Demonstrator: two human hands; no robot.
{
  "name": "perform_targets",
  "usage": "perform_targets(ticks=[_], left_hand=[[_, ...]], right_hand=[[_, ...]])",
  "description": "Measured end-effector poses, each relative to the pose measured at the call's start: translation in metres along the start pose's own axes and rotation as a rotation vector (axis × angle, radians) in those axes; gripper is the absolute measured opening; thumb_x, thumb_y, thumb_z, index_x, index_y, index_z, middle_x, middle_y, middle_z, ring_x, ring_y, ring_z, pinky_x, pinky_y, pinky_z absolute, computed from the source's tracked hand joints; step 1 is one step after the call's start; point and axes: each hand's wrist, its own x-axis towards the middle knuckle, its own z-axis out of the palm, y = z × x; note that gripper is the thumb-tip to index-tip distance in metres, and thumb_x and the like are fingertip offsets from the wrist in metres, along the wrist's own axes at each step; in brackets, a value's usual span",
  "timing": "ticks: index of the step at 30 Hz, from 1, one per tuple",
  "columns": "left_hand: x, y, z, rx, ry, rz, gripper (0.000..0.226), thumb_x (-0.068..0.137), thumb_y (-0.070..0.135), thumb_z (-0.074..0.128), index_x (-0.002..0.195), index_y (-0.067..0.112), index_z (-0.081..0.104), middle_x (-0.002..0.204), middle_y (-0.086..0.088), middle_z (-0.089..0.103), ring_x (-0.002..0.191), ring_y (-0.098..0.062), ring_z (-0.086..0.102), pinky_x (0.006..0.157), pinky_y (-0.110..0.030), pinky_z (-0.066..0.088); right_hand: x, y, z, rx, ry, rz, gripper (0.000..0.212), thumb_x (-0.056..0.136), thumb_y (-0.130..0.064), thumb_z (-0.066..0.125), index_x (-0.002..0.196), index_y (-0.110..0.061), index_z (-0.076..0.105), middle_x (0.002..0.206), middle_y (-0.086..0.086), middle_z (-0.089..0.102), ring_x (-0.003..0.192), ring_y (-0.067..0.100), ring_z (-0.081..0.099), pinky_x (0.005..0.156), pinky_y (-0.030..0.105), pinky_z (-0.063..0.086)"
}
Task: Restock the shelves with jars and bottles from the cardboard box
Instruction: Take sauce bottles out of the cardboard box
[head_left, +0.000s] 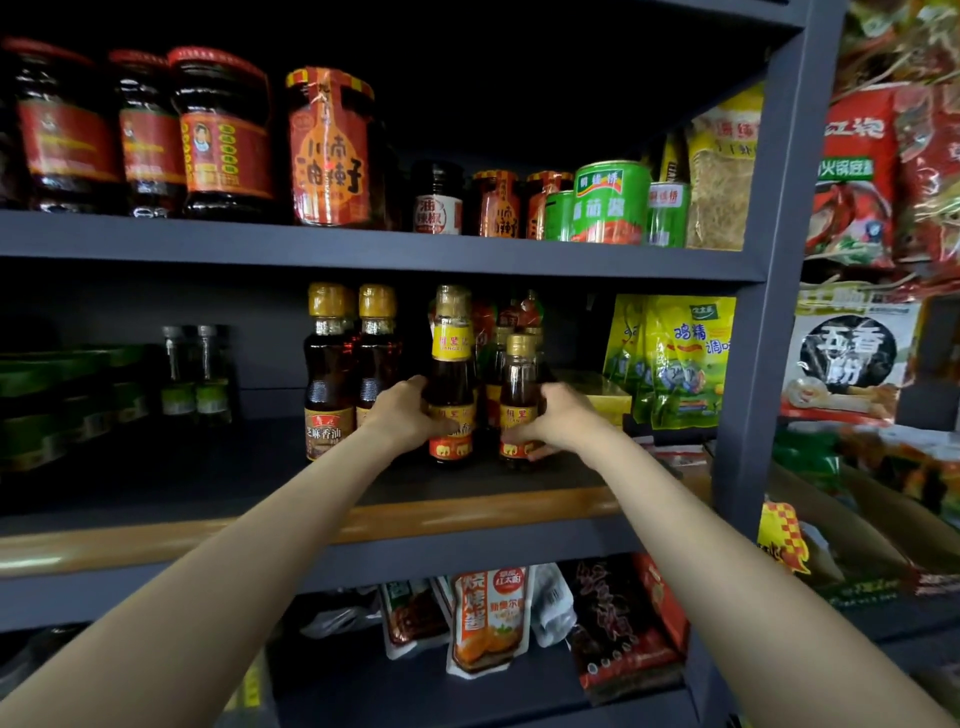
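From your head camera, both your bare arms reach up to the middle shelf (467, 488) of a dark grey metal rack with a wooden front lip. Your left hand (402, 413) curls its fingers and thumb round the lower body of a tall amber glass oil bottle with a gold cap and yellow neck label (451, 374), which stands upright on that shelf. Your right hand (558, 415) wraps round a shorter amber glass bottle with a gold cap and red-and-yellow label (517, 400), upright just beside the tall one; its fingers go behind the glass, the thumb low at the front. To the left of your left hand stand two dark sesame-oil bottles with gold caps (353, 364), close together. To the right sit yellow-green seasoning pouches (675, 358). The shelf above carries red-lidded chilli sauce jars (218, 135) and green tins (610, 202); sauce pouches (488, 618) lean on the shelf below.
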Motion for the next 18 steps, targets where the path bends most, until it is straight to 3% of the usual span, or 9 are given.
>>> perform_targets(ticks=[3, 10, 14, 18], left_hand=[[0.003, -0.001, 0.004, -0.044, -0.007, 0.001, 0.063, 0.086, 0.018, 0.064, 0.14, 0.006, 0.034, 0.13, -0.014, 0.054, 0.12, -0.027, 0.051, 0.096, -0.032, 0.042], [0.009, -0.005, 0.011, 0.05, -0.108, -0.035, 0.066, 0.081, 0.016, 0.07, 0.137, 0.009, 0.036, 0.131, -0.011, 0.053, 0.122, -0.025, 0.05, 0.1, -0.032, 0.04], [0.012, -0.004, 0.013, 0.105, -0.123, -0.052, 0.065, 0.08, 0.016, 0.071, 0.135, 0.008, 0.038, 0.132, -0.011, 0.053, 0.123, -0.025, 0.049, 0.101, -0.032, 0.039], [0.016, -0.002, 0.016, 0.1, -0.126, -0.062, 0.062, 0.081, 0.012, 0.069, 0.135, 0.01, 0.039, 0.132, -0.011, 0.053, 0.123, -0.027, 0.049, 0.104, -0.035, 0.04]], right_hand=[[0.016, -0.002, -0.004, 0.155, -0.052, 0.055, 0.039, 0.073, 0.006, 0.072, 0.104, -0.009, 0.054, 0.118, 0.014, 0.06, 0.108, 0.03, 0.06, 0.076, 0.033, 0.057], [0.042, 0.013, -0.011, 0.113, -0.11, 0.024, 0.065, 0.073, 0.011, 0.07, 0.131, -0.008, 0.047, 0.125, 0.014, 0.056, 0.114, 0.03, 0.056, 0.084, 0.038, 0.056], [0.044, 0.022, -0.016, 0.083, -0.16, 0.012, 0.049, 0.075, 0.016, 0.065, 0.119, -0.003, 0.056, 0.118, 0.017, 0.061, 0.111, 0.029, 0.059, 0.089, 0.037, 0.053], [0.048, 0.023, -0.014, 0.085, -0.14, -0.012, 0.043, 0.073, 0.011, 0.07, 0.114, 0.0, 0.06, 0.114, 0.016, 0.064, 0.107, 0.028, 0.062, 0.085, 0.033, 0.054]])
